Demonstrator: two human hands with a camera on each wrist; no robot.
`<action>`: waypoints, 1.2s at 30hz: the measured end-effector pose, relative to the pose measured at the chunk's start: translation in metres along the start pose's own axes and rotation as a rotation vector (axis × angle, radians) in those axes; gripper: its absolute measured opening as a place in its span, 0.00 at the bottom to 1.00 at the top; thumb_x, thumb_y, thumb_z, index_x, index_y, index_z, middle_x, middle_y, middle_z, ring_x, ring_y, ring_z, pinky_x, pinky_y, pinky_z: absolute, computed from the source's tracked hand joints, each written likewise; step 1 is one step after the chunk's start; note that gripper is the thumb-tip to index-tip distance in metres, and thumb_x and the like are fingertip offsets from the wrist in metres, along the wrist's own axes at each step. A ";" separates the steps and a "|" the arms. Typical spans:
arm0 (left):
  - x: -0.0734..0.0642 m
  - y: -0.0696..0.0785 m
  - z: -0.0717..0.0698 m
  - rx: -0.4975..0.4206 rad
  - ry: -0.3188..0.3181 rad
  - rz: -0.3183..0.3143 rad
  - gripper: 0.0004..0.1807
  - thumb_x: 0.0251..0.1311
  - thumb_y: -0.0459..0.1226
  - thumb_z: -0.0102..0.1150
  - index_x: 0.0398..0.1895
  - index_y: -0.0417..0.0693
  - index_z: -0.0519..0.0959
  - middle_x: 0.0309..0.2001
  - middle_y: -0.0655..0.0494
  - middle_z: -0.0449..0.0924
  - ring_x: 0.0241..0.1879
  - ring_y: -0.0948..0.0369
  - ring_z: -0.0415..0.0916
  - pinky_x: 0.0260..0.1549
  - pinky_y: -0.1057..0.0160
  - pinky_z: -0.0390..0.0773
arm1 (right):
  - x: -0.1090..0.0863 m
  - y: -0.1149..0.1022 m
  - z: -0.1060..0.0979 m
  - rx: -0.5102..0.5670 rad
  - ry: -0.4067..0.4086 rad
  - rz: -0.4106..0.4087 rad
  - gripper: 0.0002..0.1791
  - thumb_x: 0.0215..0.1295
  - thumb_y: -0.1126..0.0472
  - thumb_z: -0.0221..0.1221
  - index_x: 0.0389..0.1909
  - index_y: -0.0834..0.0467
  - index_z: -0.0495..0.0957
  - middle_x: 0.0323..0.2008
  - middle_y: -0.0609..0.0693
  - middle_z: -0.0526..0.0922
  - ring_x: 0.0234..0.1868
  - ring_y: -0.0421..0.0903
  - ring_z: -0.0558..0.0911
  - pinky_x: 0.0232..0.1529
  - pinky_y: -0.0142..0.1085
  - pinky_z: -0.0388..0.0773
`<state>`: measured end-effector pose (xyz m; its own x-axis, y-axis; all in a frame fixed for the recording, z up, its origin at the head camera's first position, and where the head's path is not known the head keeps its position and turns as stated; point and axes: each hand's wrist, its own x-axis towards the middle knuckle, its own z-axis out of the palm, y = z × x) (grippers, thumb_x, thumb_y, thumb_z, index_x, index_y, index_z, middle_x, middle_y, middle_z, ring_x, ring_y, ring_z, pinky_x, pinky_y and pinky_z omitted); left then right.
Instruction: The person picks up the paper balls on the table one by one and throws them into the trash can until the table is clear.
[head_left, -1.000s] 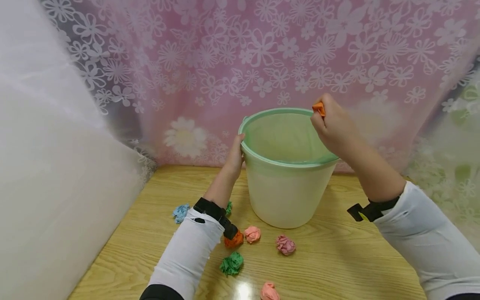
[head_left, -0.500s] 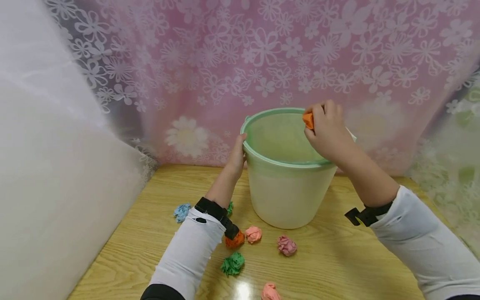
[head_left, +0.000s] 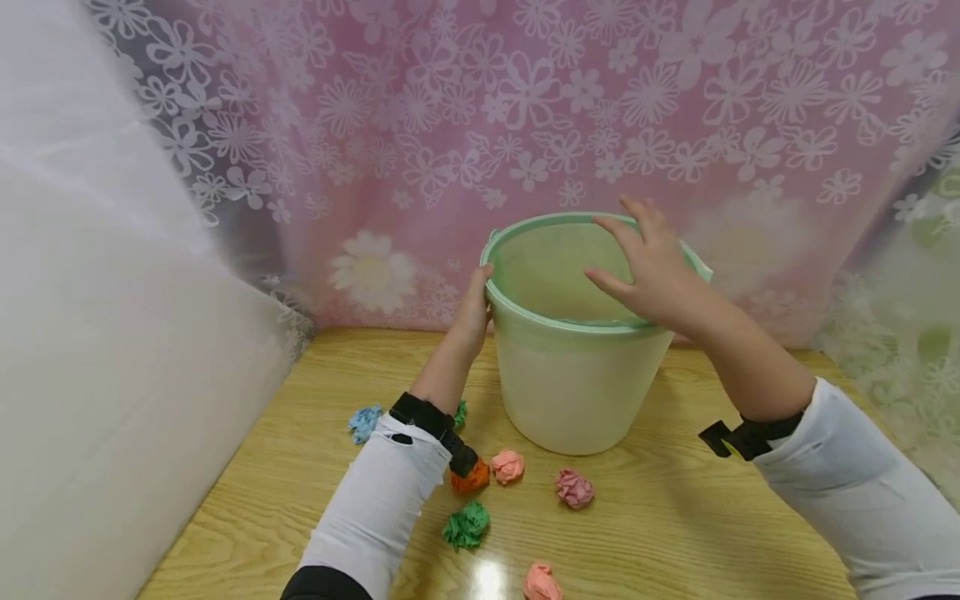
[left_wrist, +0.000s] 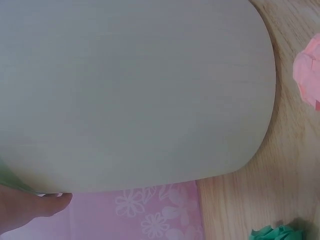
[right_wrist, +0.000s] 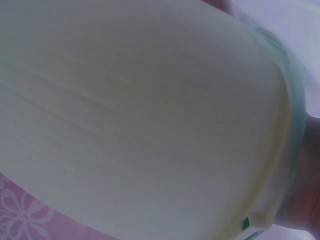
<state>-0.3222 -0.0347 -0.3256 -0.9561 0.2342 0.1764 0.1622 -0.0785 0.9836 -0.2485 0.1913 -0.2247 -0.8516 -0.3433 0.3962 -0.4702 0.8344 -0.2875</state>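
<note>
A pale green bucket (head_left: pixel 577 383) stands upright on the wooden table, its mouth facing up. At its left side my left hand (head_left: pixel 471 315) grips the rim, thumb at the edge and the other fingers mostly hidden behind the wall. Over the right part of the mouth hovers my right hand (head_left: pixel 651 271), fingers spread apart with nothing between them. The bucket wall (left_wrist: pixel 140 100) fills most of the left wrist view, and the right wrist view likewise shows mainly its outer wall (right_wrist: pixel 150 120). From the head, the bucket's bottom inside is hidden.
Crumpled paper balls lie in front: blue (head_left: pixel 364 423), orange (head_left: pixel 471 477), light pink (head_left: pixel 507 467), dark pink (head_left: pixel 574 487), green (head_left: pixel 467 525) and salmon (head_left: pixel 542 582). Another green one (head_left: pixel 460 414) is partly behind the left forearm. A pink flowered curtain (head_left: pixel 525 108) hangs behind.
My right hand moved slightly left over the bucket's mouth, then its fingers spread and let go of the orange paper ball, which is out of sight now. The left hand stayed on the rim.
</note>
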 end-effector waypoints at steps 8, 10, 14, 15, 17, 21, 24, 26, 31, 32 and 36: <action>0.003 0.003 0.002 -0.001 0.008 -0.008 0.36 0.59 0.62 0.27 0.68 0.59 0.56 0.71 0.61 0.45 0.68 0.62 0.42 0.65 0.46 0.45 | -0.030 -0.007 0.001 -0.025 0.112 -0.097 0.34 0.64 0.47 0.51 0.68 0.54 0.52 0.71 0.59 0.40 0.68 0.58 0.32 0.60 0.68 0.39; 0.003 0.004 0.003 -0.004 0.009 -0.012 0.36 0.59 0.62 0.27 0.68 0.58 0.56 0.71 0.62 0.45 0.68 0.63 0.41 0.65 0.46 0.45 | -0.040 -0.009 0.005 -0.040 0.137 -0.139 0.34 0.63 0.50 0.54 0.67 0.54 0.54 0.70 0.61 0.44 0.68 0.59 0.34 0.58 0.70 0.44; 0.003 0.002 0.003 -0.007 0.006 -0.020 0.35 0.59 0.61 0.27 0.68 0.58 0.56 0.71 0.61 0.45 0.68 0.62 0.41 0.65 0.46 0.45 | -0.061 -0.012 0.015 -0.070 0.187 -0.234 0.35 0.59 0.53 0.58 0.65 0.57 0.57 0.68 0.62 0.50 0.68 0.62 0.40 0.57 0.70 0.49; 0.003 0.002 0.003 -0.004 0.005 -0.021 0.35 0.59 0.61 0.26 0.68 0.58 0.56 0.71 0.61 0.45 0.68 0.62 0.41 0.65 0.46 0.45 | -0.067 -0.013 0.018 -0.079 0.202 -0.257 0.34 0.60 0.52 0.57 0.65 0.57 0.57 0.68 0.63 0.51 0.68 0.62 0.41 0.57 0.70 0.50; 0.004 0.002 0.003 0.001 0.005 -0.018 0.35 0.60 0.62 0.26 0.68 0.59 0.56 0.71 0.62 0.45 0.68 0.63 0.41 0.65 0.46 0.45 | -0.077 -0.016 0.025 -0.101 0.231 -0.304 0.33 0.63 0.47 0.53 0.65 0.59 0.58 0.67 0.64 0.53 0.68 0.63 0.43 0.57 0.69 0.51; 0.005 0.003 0.003 0.002 0.008 -0.006 0.36 0.59 0.63 0.26 0.68 0.59 0.56 0.71 0.62 0.45 0.68 0.63 0.41 0.66 0.46 0.44 | -0.098 -0.021 0.042 -0.151 0.289 -0.372 0.35 0.68 0.39 0.39 0.64 0.62 0.59 0.65 0.66 0.56 0.67 0.64 0.46 0.58 0.66 0.54; 0.005 0.002 0.003 -0.008 0.009 -0.004 0.36 0.59 0.63 0.26 0.67 0.58 0.57 0.71 0.62 0.46 0.67 0.63 0.41 0.65 0.45 0.44 | -0.114 -0.025 0.056 -0.174 0.352 -0.405 0.34 0.69 0.39 0.38 0.62 0.62 0.62 0.63 0.66 0.59 0.65 0.65 0.51 0.60 0.62 0.55; 0.004 0.001 0.003 -0.012 0.009 -0.008 0.36 0.59 0.62 0.26 0.67 0.58 0.57 0.71 0.62 0.46 0.67 0.63 0.42 0.65 0.46 0.44 | -0.124 -0.026 0.066 -0.173 0.389 -0.413 0.33 0.69 0.40 0.39 0.61 0.62 0.64 0.63 0.66 0.61 0.64 0.66 0.54 0.60 0.60 0.57; 0.002 0.000 0.003 -0.009 0.004 0.004 0.35 0.59 0.62 0.25 0.67 0.57 0.57 0.70 0.62 0.47 0.67 0.63 0.42 0.65 0.44 0.44 | -0.147 -0.029 0.095 -0.134 0.392 -0.410 0.30 0.68 0.41 0.40 0.58 0.61 0.68 0.62 0.66 0.62 0.64 0.65 0.55 0.64 0.55 0.55; 0.002 0.000 0.003 -0.008 0.002 0.007 0.35 0.59 0.62 0.25 0.67 0.57 0.57 0.70 0.62 0.47 0.67 0.63 0.42 0.65 0.44 0.44 | -0.151 -0.030 0.102 -0.132 0.381 -0.419 0.30 0.68 0.42 0.40 0.56 0.61 0.69 0.62 0.66 0.63 0.64 0.64 0.56 0.63 0.54 0.57; 0.001 -0.001 0.003 -0.003 0.000 0.009 0.35 0.60 0.62 0.25 0.66 0.57 0.58 0.70 0.62 0.48 0.67 0.63 0.42 0.65 0.44 0.45 | -0.167 -0.035 0.131 -0.124 0.260 -0.476 0.28 0.67 0.42 0.43 0.56 0.59 0.69 0.61 0.63 0.64 0.63 0.62 0.59 0.57 0.50 0.68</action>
<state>-0.3229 -0.0314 -0.3260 -0.9544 0.2336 0.1856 0.1704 -0.0837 0.9818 -0.1203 0.1627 -0.3945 -0.4593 -0.5900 0.6640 -0.7446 0.6634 0.0744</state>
